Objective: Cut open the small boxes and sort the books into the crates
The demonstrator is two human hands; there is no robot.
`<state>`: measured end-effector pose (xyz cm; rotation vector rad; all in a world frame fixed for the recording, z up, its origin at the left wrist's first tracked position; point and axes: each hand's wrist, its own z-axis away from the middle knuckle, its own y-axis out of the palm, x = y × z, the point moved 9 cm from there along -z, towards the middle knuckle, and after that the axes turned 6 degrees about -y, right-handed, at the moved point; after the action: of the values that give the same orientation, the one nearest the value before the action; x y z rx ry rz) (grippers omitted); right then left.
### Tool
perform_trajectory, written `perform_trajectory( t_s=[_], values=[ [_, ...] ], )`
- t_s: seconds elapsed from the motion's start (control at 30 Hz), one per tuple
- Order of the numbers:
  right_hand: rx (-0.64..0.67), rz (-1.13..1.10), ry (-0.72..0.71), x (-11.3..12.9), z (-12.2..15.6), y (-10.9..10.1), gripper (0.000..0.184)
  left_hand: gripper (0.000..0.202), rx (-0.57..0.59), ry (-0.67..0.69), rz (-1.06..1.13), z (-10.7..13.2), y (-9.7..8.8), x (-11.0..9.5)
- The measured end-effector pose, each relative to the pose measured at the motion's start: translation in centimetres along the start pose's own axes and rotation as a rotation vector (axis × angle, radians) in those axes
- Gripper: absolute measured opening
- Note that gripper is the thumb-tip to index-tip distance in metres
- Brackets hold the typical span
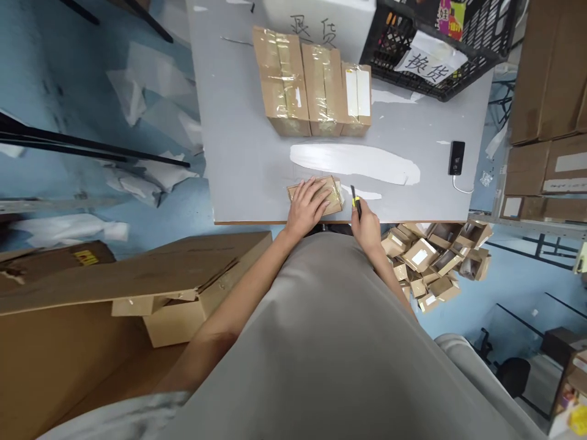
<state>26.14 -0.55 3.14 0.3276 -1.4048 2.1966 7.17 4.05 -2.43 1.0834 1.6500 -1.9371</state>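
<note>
A small taped cardboard box lies near the front edge of the grey table. My left hand rests on top of it, fingers stretched out over the cardboard and partly covering it. Just to the right, my right hand is closed around a utility knife with a black and yellow handle. Its dark blade points away from me, apart from the box. Behind the box is a long white patch on the tabletop.
Several taped cartons stand in a row at the back, before a white box and a black crate. A phone with a cable lies right. Opened boxes are heaped below right; a large carton stands left.
</note>
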Motion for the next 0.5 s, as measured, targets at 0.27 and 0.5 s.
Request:
perform_trajectory(
  t_s=[0.27,0.5],
  values=[
    [0.056,-0.333,0.159,-4.6,-8.2,6.6,0.041,0.054,-0.151,-0.113,-0.003,5.8,-4.9,4.3],
    [0.012,-0.448,0.060,-4.2,-6.9,6.6,0.049,0.067,-0.320,-0.281,0.073,8.1,-6.0,5.6]
  ],
)
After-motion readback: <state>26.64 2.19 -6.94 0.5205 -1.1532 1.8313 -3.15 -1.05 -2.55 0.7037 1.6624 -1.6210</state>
